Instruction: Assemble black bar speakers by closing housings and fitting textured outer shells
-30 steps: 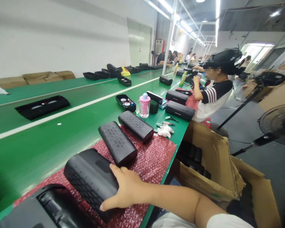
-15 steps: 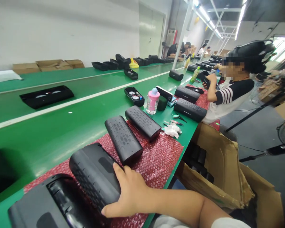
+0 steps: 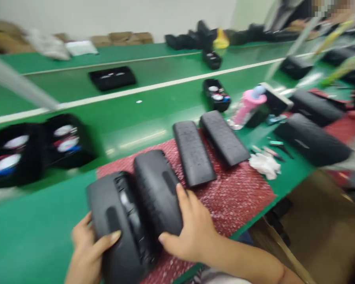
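Note:
My left hand [image 3: 90, 246] grips the left edge of a black housing [image 3: 106, 197], thumb on its top face. This housing has an open side with internal parts showing. Just right of it, my right hand [image 3: 193, 228] is wrapped round the near end of a second black casing [image 3: 156, 177] with a dark oval patch. Both lie on red bubble wrap [image 3: 233, 205]. Two more black casings, one [image 3: 193, 154] beside the other [image 3: 223, 138], rest farther back on the wrap.
Open black shells with white round parts [image 3: 66, 138] stand at the left. A pink-topped bottle [image 3: 245, 108], crumpled tissue [image 3: 265, 165] and more black casings [image 3: 313, 138] are at the right. A cardboard box [image 3: 322, 221] sits below the table edge.
The view has swung left and blurred. My left hand has come into view, holding the left housing. My right hand remains on the same casing.

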### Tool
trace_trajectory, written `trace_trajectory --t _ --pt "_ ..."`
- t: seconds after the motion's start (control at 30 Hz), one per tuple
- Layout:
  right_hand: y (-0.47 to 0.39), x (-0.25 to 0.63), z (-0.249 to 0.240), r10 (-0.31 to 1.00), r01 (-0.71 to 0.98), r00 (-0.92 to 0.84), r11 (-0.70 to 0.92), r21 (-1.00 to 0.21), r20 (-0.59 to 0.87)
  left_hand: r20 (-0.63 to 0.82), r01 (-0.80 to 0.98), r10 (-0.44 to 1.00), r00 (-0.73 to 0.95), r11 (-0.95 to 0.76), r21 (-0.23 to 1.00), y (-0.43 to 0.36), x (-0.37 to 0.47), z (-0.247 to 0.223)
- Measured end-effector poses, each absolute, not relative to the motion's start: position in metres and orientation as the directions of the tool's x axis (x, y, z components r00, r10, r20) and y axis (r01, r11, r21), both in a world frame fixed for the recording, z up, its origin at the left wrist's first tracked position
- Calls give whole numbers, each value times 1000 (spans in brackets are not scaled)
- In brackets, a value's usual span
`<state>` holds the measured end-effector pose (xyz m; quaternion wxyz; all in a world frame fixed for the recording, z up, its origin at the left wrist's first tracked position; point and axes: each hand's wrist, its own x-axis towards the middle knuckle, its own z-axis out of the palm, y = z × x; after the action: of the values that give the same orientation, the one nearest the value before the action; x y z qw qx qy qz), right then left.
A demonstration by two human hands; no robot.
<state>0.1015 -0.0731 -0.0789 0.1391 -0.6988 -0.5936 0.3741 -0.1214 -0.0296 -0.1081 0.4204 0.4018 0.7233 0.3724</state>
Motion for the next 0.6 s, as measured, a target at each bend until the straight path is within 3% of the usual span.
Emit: trace_trajectory --t 0.2,0.43,0.6 --pt "-80 110 -95 993 783 53 -105 -613 -102 -359 -10 904 -232 367 930 -39 -121 -101" --pt "-84 116 -95 997 799 -3 -41 -600 -72 -340 -46 915 -218 339 940 -37 -111 -95" --pt "-81 109 -91 994 772 26 -85 -630 -103 -328 8 914 -237 340 940 -45 -121 -91"
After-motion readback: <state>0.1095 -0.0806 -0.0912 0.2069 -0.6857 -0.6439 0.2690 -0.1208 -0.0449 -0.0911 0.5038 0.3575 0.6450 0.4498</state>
